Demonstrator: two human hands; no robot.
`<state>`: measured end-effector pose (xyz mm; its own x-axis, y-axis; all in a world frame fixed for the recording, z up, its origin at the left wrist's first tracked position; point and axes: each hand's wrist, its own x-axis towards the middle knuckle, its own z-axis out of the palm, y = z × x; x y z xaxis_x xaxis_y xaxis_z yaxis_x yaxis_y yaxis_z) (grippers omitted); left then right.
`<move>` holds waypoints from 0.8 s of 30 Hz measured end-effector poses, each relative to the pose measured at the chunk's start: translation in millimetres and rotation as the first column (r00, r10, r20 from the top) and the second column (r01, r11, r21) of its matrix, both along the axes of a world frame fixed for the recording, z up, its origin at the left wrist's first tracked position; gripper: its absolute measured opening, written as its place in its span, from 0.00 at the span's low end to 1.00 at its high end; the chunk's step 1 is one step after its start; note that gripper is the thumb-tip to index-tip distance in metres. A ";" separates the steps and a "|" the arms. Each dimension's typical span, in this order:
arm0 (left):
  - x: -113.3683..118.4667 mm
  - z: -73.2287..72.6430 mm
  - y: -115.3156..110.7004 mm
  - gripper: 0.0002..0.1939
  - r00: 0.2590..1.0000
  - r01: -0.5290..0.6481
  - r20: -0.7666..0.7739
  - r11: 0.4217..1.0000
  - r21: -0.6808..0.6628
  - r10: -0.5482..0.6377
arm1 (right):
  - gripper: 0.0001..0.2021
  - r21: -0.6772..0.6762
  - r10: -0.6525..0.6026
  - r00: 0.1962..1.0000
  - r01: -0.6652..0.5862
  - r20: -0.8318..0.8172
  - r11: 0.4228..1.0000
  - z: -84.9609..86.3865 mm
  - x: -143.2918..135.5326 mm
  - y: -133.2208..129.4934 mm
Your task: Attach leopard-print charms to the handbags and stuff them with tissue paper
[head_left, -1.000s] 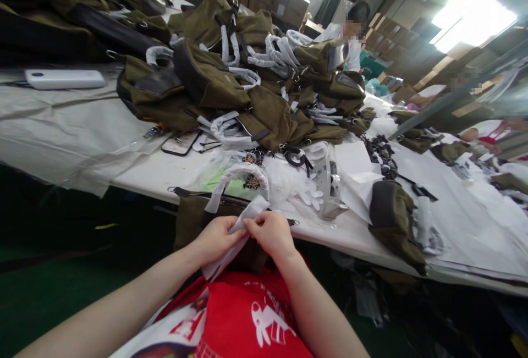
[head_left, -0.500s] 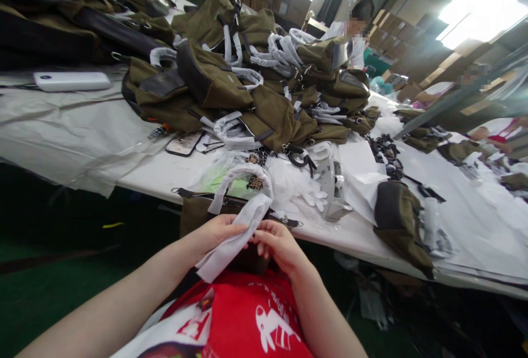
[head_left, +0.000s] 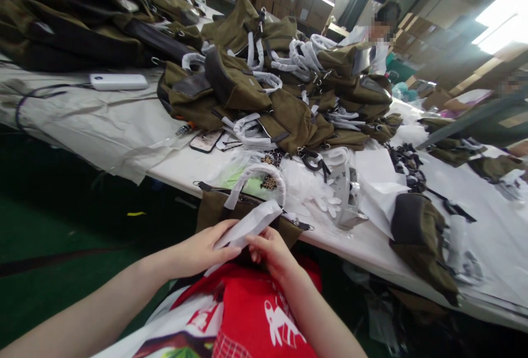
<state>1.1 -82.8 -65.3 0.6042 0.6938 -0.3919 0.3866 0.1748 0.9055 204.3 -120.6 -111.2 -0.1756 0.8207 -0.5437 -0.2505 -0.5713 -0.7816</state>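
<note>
An olive bag with a zipped top hangs at the table's front edge, right before me. One of its handles arches up, wrapped in white paper. Across the bag lies a white paper strip, around what seems to be the other handle. My left hand is closed on the strip's lower part, thumb and fingers on either side of it. At the strip's right edge my right hand has its fingers curled and pinched on the paper. The lower bag is hidden behind my hands.
Olive bags with white-wrapped handles are heaped behind. A phone, a white power bank and a tape dispenser lie on the table. Another bag rests at the right edge. A person stands beyond the heap.
My left hand has shifted along the strip and now covers more of its lower end. The right hand stays by the strip's edge. The camera view has swung left.
</note>
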 end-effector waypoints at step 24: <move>-8.5 10.1 -13.9 0.24 0.978 -0.209 0.018 0.969 0.132 0.209 | 0.22 -0.046 -0.188 0.982 0.188 0.014 0.981 -1.0 -30.6 10.6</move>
<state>-7.5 -96.7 -55.2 0.4416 0.8505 -0.2858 0.3505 0.1297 0.9275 173.6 -110.0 -112.2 -0.0150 0.8119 -0.5836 -0.3496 -0.5511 -0.7577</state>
